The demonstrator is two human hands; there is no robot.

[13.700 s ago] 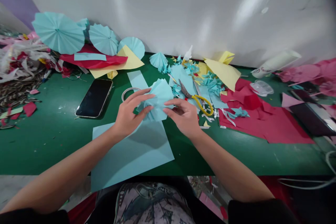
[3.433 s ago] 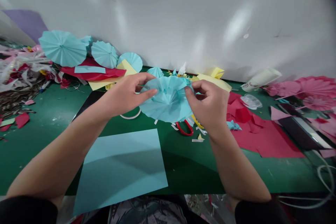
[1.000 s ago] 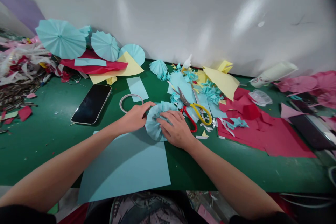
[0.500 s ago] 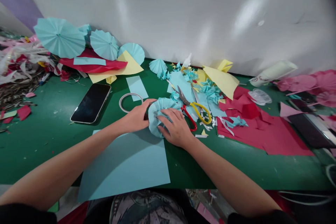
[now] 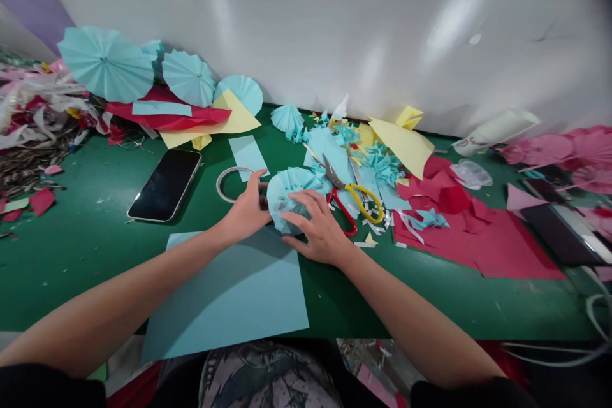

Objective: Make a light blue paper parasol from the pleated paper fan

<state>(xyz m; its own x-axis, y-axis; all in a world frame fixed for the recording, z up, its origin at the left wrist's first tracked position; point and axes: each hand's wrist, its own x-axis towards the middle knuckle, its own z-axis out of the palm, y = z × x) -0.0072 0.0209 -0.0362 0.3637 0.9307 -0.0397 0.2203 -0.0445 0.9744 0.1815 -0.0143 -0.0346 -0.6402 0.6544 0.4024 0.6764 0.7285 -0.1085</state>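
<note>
Our left hand [image 5: 248,204] curled around the left edge of a pleated blue paper round [image 5: 289,186], gripping it with its fingertips partly hidden behind. Our right hand [image 5: 318,226] was half open, its bent fingers spread against the round's front and the thumb near the lower edge; we could not tell whether it pinched the paper or only touched it. The round was between both hands, tilted to face us.

Just beyond the left hand we had a ring of tape [image 5: 218,185], and farther to its left a phone [image 5: 165,186]. Scissors [image 5: 351,189] lay just past the right hand, with red paper [image 5: 511,242] farther right. On our side of the hands, a flat blue sheet [image 5: 229,296] overhung the front edge of the bench [image 5: 62,255]. Green surface stretched left of that sheet below the phone, and along the front edge to its right.
</note>
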